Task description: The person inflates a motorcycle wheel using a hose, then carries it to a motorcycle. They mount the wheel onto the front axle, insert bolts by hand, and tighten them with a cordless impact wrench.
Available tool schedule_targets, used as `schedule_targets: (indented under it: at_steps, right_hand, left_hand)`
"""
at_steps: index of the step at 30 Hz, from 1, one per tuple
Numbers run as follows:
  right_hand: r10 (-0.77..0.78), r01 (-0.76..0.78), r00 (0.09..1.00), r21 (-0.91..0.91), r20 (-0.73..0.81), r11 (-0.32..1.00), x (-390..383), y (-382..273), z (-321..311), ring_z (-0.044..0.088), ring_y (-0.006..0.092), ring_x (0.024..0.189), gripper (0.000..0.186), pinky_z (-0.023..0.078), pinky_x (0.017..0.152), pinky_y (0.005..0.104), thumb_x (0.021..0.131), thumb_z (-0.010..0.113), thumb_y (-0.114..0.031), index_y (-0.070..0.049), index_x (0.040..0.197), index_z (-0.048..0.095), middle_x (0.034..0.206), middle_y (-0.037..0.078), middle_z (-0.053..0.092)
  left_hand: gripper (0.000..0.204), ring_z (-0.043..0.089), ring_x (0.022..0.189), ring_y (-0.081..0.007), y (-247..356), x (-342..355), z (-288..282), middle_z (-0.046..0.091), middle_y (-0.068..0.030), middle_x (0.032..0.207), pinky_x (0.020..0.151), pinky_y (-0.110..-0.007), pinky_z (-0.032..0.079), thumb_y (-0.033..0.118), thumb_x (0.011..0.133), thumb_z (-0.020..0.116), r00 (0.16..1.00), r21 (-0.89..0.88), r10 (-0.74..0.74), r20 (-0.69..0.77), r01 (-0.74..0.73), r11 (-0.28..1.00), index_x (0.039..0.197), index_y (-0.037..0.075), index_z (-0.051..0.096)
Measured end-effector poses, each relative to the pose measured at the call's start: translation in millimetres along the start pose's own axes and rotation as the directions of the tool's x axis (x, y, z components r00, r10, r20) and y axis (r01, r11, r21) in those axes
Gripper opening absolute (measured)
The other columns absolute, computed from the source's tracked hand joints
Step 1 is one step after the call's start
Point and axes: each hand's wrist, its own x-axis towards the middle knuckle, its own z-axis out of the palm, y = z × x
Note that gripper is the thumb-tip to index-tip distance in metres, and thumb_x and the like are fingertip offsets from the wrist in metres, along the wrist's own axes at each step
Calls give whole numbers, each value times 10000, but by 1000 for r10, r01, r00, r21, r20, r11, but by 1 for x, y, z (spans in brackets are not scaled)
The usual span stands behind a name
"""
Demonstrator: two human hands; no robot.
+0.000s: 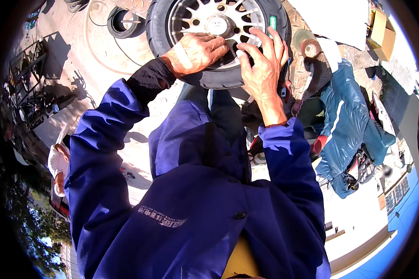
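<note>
A wheel with a black tyre (158, 32) and silver spoked rim (239, 16) lies before me at the top middle, a green sticker on the tyre's right side. My left hand (195, 53), with a pale strip across its back, rests at the lower left of the rim; its fingers are curled together, and whatever is under their tips is hidden. My right hand (263, 69) is at the rim's lower right, fingers raised and spread apart over the spokes and tyre edge, holding nothing that I can see.
A small loose tyre (116, 28) and hose lie at upper left, dark metal frames (42, 83) farther left. At right are a teal padded cover (340, 139), a cardboard box (384, 35) and clutter beside the wheel. Another person (56, 162) is at the left edge.
</note>
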Motion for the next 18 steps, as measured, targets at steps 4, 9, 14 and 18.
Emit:
schedule_targets:
  at_steps: [4,9,14,18]
  right_hand:
    - [58,-56,995,-23,82,998,-23,-21,3,377,325,1474,165,172,1219,617,848,777,-197,-142,1004,783,1431,12,589]
    - [146,-138,984,-83,99,987,-22,-38,14,318,328,1508,215,106,1222,646,902,732,-270,-124,1049,790,1468,-6,564]
    - [183,-170,976,-113,115,979,-18,-43,15,317,329,1498,218,97,1213,661,902,730,-312,-144,1023,799,1439,-15,576]
    - [178,-169,983,-180,37,969,-8,-52,24,412,297,1393,242,142,1170,679,847,797,-387,-152,903,791,1248,-35,629]
  left_hand:
    - [333,731,918,-257,3,1,0,658,-95,1074,754,-363,605,146,872,722,999,-51,-44,5,45,998,1180,30,668]
    - [337,696,935,-251,23,-19,-3,656,-77,1070,803,-359,557,163,851,780,965,-79,-260,-18,258,963,1146,54,661]
    - [485,549,1246,-374,84,-55,-13,584,-142,1288,1055,-488,443,179,825,842,698,-226,-670,-253,630,743,1254,70,645]
    - [866,422,1368,-404,117,-74,8,382,-234,1483,1151,-513,382,346,840,884,238,-447,-936,-260,830,335,1491,20,415]
